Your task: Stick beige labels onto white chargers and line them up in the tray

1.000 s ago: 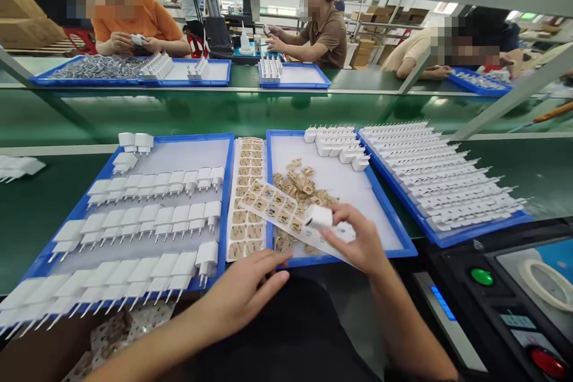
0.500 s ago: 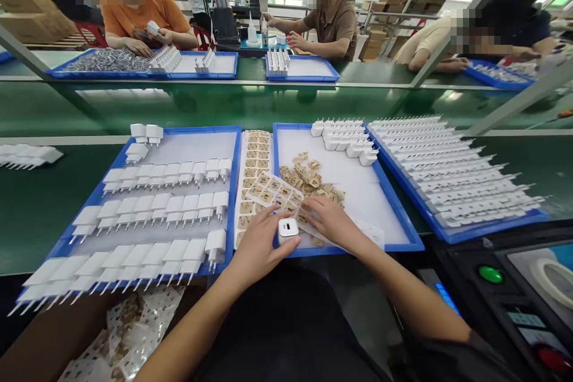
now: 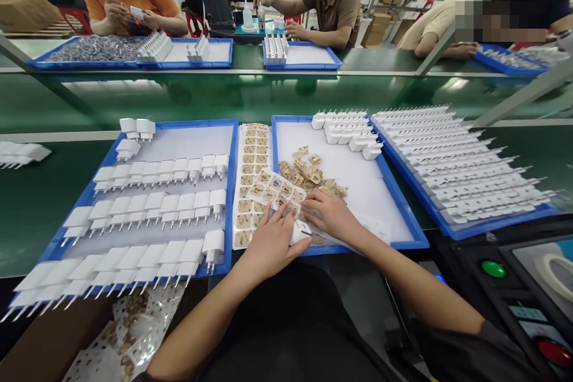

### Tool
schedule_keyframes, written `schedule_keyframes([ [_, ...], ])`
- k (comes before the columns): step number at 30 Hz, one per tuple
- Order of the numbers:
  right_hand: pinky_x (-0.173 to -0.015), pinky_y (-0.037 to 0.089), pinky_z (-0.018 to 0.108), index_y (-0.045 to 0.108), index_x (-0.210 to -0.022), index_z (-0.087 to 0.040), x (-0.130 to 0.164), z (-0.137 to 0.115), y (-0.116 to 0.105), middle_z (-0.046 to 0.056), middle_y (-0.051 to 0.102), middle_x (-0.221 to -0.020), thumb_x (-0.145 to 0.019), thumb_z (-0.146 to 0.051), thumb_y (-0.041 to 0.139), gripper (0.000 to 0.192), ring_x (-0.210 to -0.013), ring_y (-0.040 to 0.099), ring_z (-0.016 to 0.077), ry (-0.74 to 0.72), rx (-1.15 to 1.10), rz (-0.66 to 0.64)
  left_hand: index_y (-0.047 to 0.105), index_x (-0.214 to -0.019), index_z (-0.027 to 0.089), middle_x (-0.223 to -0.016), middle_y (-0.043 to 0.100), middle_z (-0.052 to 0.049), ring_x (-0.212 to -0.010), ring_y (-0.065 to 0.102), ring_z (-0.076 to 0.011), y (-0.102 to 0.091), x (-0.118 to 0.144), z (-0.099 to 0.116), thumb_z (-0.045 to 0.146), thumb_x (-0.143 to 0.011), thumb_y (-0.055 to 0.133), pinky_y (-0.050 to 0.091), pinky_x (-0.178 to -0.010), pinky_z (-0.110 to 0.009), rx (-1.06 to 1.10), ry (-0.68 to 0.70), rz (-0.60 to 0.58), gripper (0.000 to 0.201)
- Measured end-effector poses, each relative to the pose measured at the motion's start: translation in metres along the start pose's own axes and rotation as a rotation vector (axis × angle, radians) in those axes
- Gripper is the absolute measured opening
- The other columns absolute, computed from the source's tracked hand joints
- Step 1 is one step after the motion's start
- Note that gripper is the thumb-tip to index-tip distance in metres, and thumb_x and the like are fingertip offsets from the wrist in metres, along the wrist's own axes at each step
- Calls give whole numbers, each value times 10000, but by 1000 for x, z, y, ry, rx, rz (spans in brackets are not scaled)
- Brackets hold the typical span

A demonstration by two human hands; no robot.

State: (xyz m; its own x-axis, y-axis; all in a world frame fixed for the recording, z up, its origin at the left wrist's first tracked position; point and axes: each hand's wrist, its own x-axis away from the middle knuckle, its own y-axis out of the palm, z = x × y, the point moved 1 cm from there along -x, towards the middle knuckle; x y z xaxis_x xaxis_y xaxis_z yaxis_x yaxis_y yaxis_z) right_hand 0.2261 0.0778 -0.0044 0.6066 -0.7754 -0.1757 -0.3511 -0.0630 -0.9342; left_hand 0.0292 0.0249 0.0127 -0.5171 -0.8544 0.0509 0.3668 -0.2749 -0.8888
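My left hand (image 3: 271, 239) grips a small white charger plug (image 3: 299, 231) at the near edge of the middle blue tray (image 3: 405, 224). My right hand (image 3: 330, 213) rests on a sticker sheet (image 3: 273, 186) of tan labels that lies slanted across the tray's left rim, its fingertips on the labels beside the plug. A second label sheet (image 3: 249, 173) lies flat between the two trays. Loose peeled tan labels (image 3: 308, 173) are piled in the middle tray, with a few white plugs (image 3: 347, 131) at its far end.
Rows of white plugs fill the left blue tray (image 3: 111, 161) and the right blue tray (image 3: 452, 233). A machine with green button (image 3: 493, 268) and red button (image 3: 554, 352) sits at right. Used sheets (image 3: 125, 334) lie below left. Other people work at trays across the green belt (image 3: 250, 101).
The white plug passed from my right hand to my left. Both hands then moved closer together on the slanted label sheet, and the plug now lies tilted against it.
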Motion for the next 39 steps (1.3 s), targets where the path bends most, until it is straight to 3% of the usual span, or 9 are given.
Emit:
schedule_keyframes([
  [15, -809, 482, 355, 664, -913, -168, -13, 1, 7, 83, 684, -920, -923, -141, 624, 49, -885, 613, 235, -3, -83, -35, 516, -1409, 34, -1458, 573, -224, -1527, 326, -316, 4, -1, 1, 541, -1005, 465, 169, -1284, -575, -42, -2, -20, 651],
  [18, -803, 482, 369, 649, -877, -178, -12, 1, -1, 87, 675, -894, -960, -161, 566, 119, -869, 606, 239, -22, -89, -46, 505, -1424, 30, -1479, 556, -212, -1527, 327, -318, 4, 0, 0, 538, -1008, 462, 164, -1286, -577, -22, -17, -20, 658],
  [21, -847, 496, 369, 641, -934, -202, 0, 4, -19, 78, 679, -941, -1003, -238, 534, 133, -926, 622, 229, -100, -239, -81, 477, -1454, 39, -1495, 546, -191, -1530, 320, -315, 4, 0, -2, 540, -1013, 452, 151, -1292, -569, 21, -21, -24, 668],
  [23, -867, 507, 366, 635, -969, -219, 13, 9, -32, 74, 681, -974, -1018, -305, 528, 146, -965, 635, 224, -41, -427, -2, 472, -1460, 55, -1513, 530, -183, -1534, 310, -313, 4, 0, -5, 546, -1011, 456, 143, -1294, -564, 63, -15, -26, 665],
  [26, -791, 532, 343, 636, -947, -228, 32, 12, -39, 52, 680, -915, -991, -390, 585, 175, -883, 656, 207, 229, -699, 233, 459, -1476, 108, -1537, 506, -165, -1535, 311, -309, 2, 3, -7, 548, -1005, 481, 149, -1289, -572, 152, -11, -9, 646],
  [28, -732, 537, 328, 644, -906, -224, 42, 6, -36, 29, 670, -832, -951, -417, 648, 198, -787, 650, 188, 350, -863, 317, 437, -1496, 154, -1552, 492, -149, -1534, 311, -312, -2, 6, -7, 544, -994, 515, 165, -1280, -590, 220, -5, 41, 640],
  [31, -674, 544, 317, 659, -856, -221, 49, -16, -31, 18, 661, -780, -892, -423, 725, 215, -713, 634, 174, 398, -1044, 361, 475, -1460, 205, -1554, 495, -132, -1521, 342, -316, -9, 15, -4, 495, -966, 600, 232, -1263, -589, 318, 39, 164, 586],
  [35, -658, 563, 312, 672, -841, -223, 46, -53, -32, 30, 676, -793, -861, -412, 758, 209, -717, 650, 177, 358, -1141, 355, 602, -1277, 233, -1350, 679, -110, -1252, 647, -263, -12, 25, -2, 363, -931, 682, 539, -1051, -424, 438, 114, 336, 378],
  [39, -706, 564, 291, 680, -882, -229, 36, -78, -35, 19, 681, -819, -900, -336, 724, 117, -743, 657, 159, 305, -1116, 368, 610, -1273, 229, -1167, 753, -82, -1056, 719, -229, -9, 29, -3, 249, -897, 724, 586, -914, -363, 345, 176, 549, 393],
])
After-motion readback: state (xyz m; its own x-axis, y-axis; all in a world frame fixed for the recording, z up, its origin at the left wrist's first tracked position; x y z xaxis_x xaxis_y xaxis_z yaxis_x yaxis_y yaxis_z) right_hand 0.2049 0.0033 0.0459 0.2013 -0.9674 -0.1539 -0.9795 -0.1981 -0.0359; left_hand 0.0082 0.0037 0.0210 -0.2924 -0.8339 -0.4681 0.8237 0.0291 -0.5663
